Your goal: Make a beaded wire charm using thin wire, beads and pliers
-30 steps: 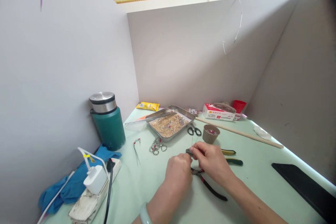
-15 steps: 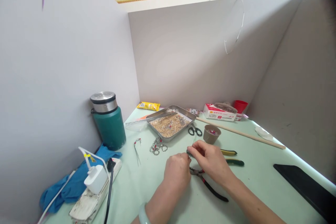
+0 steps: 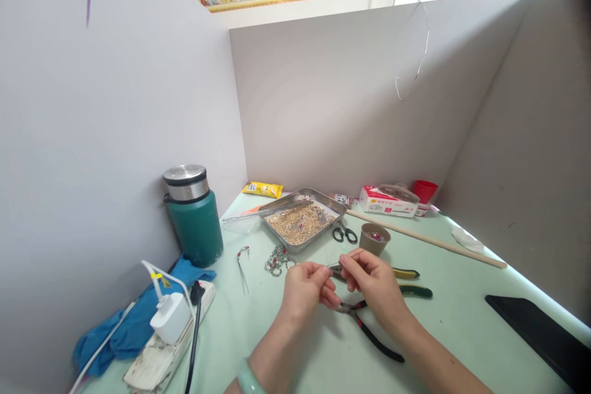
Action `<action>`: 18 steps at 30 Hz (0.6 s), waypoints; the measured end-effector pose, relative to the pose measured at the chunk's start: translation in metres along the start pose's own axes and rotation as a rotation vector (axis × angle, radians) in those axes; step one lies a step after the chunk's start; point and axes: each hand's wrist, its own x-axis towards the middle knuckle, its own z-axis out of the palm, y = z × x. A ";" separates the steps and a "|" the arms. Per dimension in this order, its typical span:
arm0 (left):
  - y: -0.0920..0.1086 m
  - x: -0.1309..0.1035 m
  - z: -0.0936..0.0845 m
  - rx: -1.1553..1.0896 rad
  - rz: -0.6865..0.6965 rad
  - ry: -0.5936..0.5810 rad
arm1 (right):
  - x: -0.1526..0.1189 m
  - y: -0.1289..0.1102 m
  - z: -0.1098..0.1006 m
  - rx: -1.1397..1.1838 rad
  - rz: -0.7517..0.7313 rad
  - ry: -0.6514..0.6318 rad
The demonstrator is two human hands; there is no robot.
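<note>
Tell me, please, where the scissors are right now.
In the head view, the black-handled scissors lie on the table just right of centre, between the metal tray and the brown cup, beyond the right hand.

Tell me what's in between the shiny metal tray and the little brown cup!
The scissors lie between the metal tray and the brown cup; you can see that in the head view.

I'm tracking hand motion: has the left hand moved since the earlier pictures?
Yes: the left hand has shifted slightly leftward, nearer the beaded chain.
</note>
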 end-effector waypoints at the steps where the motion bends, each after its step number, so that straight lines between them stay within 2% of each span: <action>1: 0.001 0.000 -0.001 -0.067 0.011 0.014 | -0.002 0.001 0.002 0.028 -0.016 0.014; 5: 0.005 0.000 -0.003 -0.296 0.040 0.089 | -0.009 0.006 0.010 0.082 -0.080 0.035; 7: 0.008 0.000 -0.005 -0.358 0.049 0.077 | -0.010 0.009 0.012 0.116 -0.087 0.030; 12: 0.010 -0.002 -0.008 -0.384 0.063 -0.081 | -0.002 0.009 0.004 0.138 -0.075 -0.089; 15: 0.009 -0.003 -0.008 -0.423 0.034 -0.192 | 0.004 0.006 -0.002 0.140 0.006 -0.192; 18: 0.007 -0.003 -0.006 -0.461 -0.023 -0.290 | 0.005 0.002 -0.005 0.165 0.080 -0.200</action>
